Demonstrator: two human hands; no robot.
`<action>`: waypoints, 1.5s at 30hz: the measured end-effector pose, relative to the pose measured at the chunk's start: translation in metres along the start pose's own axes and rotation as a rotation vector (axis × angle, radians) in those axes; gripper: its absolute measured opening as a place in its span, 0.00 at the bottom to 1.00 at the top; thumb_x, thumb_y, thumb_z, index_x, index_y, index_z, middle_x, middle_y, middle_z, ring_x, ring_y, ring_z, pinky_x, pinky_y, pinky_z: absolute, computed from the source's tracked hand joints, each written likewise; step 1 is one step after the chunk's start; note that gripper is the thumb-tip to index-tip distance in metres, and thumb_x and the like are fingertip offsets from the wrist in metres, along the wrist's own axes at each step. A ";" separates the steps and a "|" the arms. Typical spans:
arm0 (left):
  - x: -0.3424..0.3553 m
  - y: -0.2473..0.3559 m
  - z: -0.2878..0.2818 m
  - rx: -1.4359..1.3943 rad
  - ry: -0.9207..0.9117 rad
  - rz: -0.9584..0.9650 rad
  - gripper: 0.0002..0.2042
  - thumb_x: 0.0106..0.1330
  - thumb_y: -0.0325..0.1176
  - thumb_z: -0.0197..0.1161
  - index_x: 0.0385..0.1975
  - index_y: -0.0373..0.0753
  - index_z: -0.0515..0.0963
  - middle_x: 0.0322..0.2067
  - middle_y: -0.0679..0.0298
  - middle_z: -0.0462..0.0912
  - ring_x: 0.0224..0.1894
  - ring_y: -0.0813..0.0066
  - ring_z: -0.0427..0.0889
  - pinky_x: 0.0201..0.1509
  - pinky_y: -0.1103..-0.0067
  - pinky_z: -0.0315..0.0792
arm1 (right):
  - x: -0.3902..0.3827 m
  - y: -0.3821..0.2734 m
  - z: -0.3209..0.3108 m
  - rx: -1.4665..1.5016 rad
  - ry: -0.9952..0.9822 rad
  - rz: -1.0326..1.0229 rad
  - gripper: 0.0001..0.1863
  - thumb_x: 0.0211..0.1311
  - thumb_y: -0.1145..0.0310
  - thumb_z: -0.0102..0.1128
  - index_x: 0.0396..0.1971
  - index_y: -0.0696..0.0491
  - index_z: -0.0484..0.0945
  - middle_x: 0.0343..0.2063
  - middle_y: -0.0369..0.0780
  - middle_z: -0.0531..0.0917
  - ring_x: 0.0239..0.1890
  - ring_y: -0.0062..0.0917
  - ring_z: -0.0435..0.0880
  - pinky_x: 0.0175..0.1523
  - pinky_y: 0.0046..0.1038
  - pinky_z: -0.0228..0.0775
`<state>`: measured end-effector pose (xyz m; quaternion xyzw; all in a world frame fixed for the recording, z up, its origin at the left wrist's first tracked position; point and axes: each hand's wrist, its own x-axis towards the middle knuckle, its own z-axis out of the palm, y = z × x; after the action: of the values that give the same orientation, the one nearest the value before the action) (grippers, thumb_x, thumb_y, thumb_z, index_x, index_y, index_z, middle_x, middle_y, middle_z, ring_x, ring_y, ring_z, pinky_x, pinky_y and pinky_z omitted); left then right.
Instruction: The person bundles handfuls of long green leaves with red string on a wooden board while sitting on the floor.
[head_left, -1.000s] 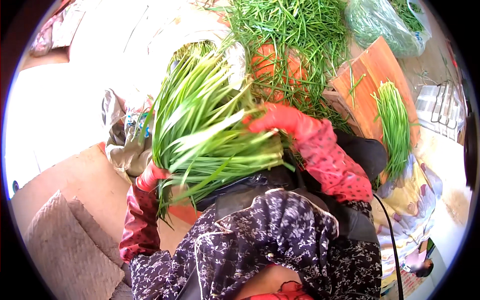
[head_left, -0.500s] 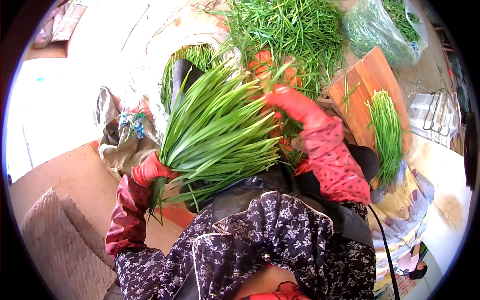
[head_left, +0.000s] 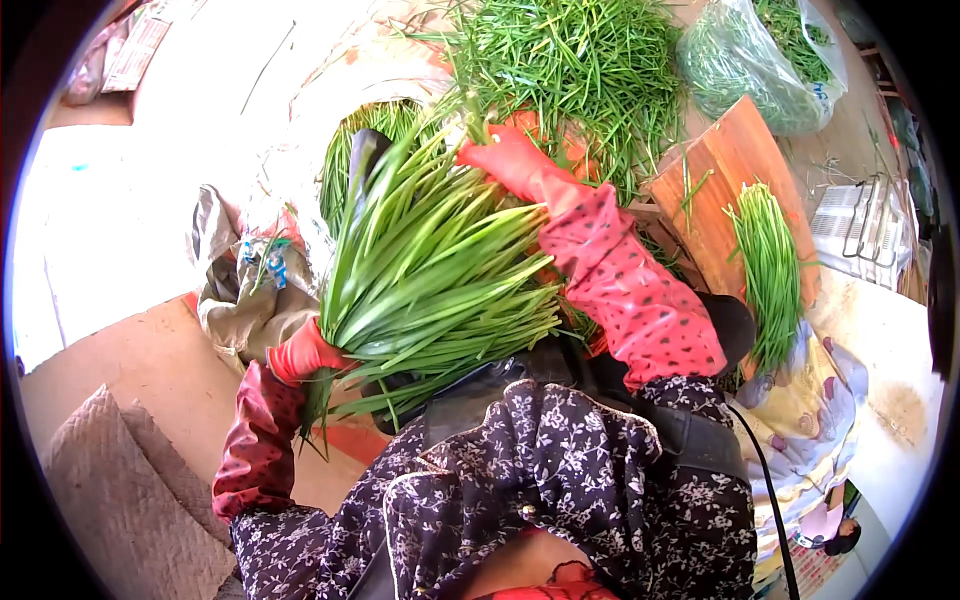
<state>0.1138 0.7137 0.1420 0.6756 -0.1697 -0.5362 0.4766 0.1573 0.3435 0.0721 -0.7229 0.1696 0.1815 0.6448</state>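
Note:
A large fanned bunch of garlic chives lies across my lap, its long flat leaves gathered to the left and its pale stem ends spread to the right. My left hand, in a red rubber glove, is wrapped round the leaf end. At the top of the fan, my right hand, gloved in red too, is closed on a few stems that poke out past its fingers; the fingertips are partly hidden. Spotted red sleeve covers reach up both my forearms.
Beyond my right hand is a loose heap of chives. A neat bundle lies on a wooden board at right. An opened sack with chives inside stands ahead, and a clear plastic bag of greens at far right.
My right hand has moved left and slightly away from me, to the upper stems of the bunch. My left hand keeps its hold in nearly the same place.

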 end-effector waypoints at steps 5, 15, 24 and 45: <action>-0.013 -0.018 -0.010 0.063 -0.051 -0.101 0.30 0.40 0.24 0.75 0.49 0.36 0.74 0.42 0.64 0.81 0.43 0.75 0.77 0.50 0.75 0.71 | 0.016 0.028 -0.032 0.181 0.273 -0.022 0.11 0.54 0.66 0.57 0.32 0.58 0.80 0.25 0.44 0.83 0.20 0.29 0.79 0.25 0.28 0.72; -0.025 0.007 0.001 -0.305 0.141 -0.167 0.21 0.44 0.20 0.68 0.42 0.33 0.75 0.31 0.63 0.80 0.29 0.75 0.78 0.30 0.78 0.72 | 0.018 -0.020 -0.014 -0.076 -0.222 0.000 0.23 0.53 0.52 0.62 0.43 0.52 0.80 0.35 0.41 0.80 0.36 0.26 0.76 0.39 0.28 0.70; -0.064 -0.102 0.048 -0.305 0.470 0.100 0.19 0.56 0.24 0.64 0.49 0.38 0.72 0.40 0.67 0.78 0.41 0.75 0.76 0.44 0.78 0.71 | -0.103 0.050 -0.081 -0.054 -0.261 0.274 0.34 0.57 0.34 0.47 0.43 0.52 0.76 0.33 0.35 0.84 0.18 0.14 0.73 0.21 0.18 0.55; -0.075 -0.090 0.070 0.137 0.461 0.120 0.18 0.50 0.28 0.66 0.43 0.38 0.77 0.38 0.63 0.80 0.38 0.69 0.77 0.44 0.74 0.72 | -0.143 0.010 0.058 -0.184 -0.098 0.051 0.17 0.57 0.52 0.57 0.31 0.52 0.80 0.15 0.36 0.77 0.15 0.20 0.74 0.21 0.23 0.66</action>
<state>-0.0008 0.7809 0.1122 0.7995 -0.1323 -0.3261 0.4868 0.0250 0.4018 0.1260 -0.7647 0.1391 0.2477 0.5784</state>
